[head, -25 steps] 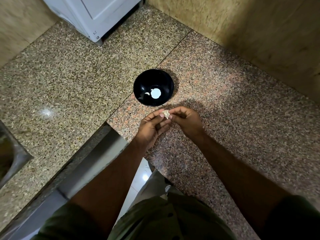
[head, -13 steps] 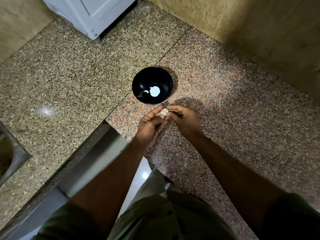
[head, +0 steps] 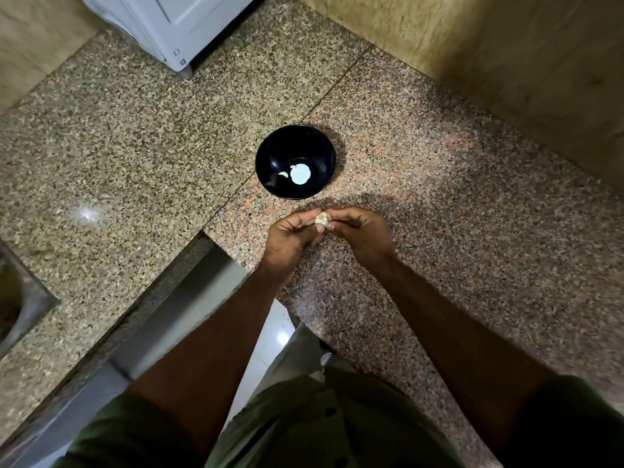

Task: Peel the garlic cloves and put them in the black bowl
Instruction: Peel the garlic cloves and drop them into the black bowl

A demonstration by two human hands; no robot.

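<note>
A black bowl [head: 266, 160] stands on the granite counter, with a small white peeled clove [head: 283, 175] inside beside a bright round reflection. Just in front of the bowl, a pale garlic clove [head: 322, 219] with papery skin is pinched between the fingertips of both hands. My left hand [head: 291, 235] grips it from the left, fingers curled under it. My right hand [head: 362, 231] pinches it from the right. Both hands hover a little above the counter, apart from the bowl.
The speckled granite counter [head: 135, 157] forms an inner corner with a tiled wall [head: 489, 55] at the back right. A white appliance [head: 175, 25] stands at the back. A steel sink [head: 13, 298] shows at the left edge. The counter's front edge [head: 189, 298] lies below my left wrist.
The clove has turned between my fingertips and my hands have shifted slightly; the bowl and its contents stay as they were.
</note>
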